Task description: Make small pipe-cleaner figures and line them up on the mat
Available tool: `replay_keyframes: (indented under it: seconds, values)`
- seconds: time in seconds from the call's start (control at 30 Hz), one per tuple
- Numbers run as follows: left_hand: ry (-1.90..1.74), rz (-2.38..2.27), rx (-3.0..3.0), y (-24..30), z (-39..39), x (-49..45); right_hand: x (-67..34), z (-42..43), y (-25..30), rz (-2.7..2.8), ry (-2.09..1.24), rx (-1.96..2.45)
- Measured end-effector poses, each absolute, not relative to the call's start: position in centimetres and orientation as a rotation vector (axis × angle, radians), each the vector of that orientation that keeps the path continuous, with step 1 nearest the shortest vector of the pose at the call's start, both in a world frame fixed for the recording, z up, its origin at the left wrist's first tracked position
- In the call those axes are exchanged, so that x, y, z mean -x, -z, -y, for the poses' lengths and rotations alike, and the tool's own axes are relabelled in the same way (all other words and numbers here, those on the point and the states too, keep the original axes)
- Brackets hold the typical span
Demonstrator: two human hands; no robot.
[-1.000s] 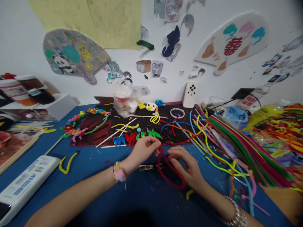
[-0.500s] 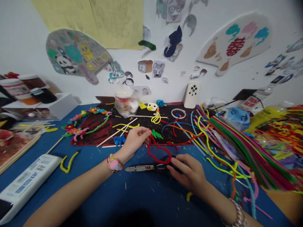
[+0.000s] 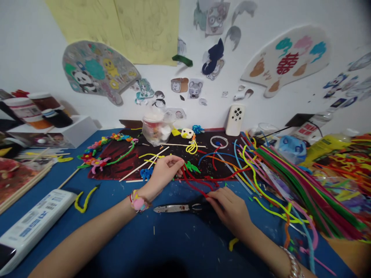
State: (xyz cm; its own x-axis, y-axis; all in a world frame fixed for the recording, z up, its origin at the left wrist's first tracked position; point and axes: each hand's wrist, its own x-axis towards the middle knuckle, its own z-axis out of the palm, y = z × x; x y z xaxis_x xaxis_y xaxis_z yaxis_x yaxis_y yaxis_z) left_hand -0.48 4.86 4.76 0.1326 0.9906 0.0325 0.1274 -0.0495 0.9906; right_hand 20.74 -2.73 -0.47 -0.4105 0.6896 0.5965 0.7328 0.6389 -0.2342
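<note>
Fuzzy red pipe cleaner (image 3: pixel 197 184) lies stretched across the edge of a dark red-and-black painted mat (image 3: pixel 203 166) and a blue tabletop (image 3: pixel 185 247). Its upper end appears pinched by the closed fingertips of the left hand (image 3: pixel 165 175), though the fingers partly hide it. Its lower end is touched by the curled fingers of the right hand (image 3: pixel 228 211); whether it is clenched there cannot be told. Steel-bladed scissors with black handles (image 3: pixel 174 209) are laid beneath the right hand. A green pipe-cleaner shape (image 3: pixel 191 167) is placed just beside the left fingertips, and a fanned bundle of multicoloured pipe cleaners (image 3: pixel 304 189) is spread to the right.
</note>
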Motion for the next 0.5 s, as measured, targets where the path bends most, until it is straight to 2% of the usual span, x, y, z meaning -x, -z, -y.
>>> replay_keyframes:
  seconds: [0.2,0.5]
  values:
    - [-1.143,-1.182,-1.335,-4.8,-5.3,1.0,-20.5,2.7,0.8,2.120,-0.030,1.121]
    - [-1.065,-1.113,-1.107,-3.5,-5.5,0.8,-20.9,3.2,1.0,2.122,0.128,0.899]
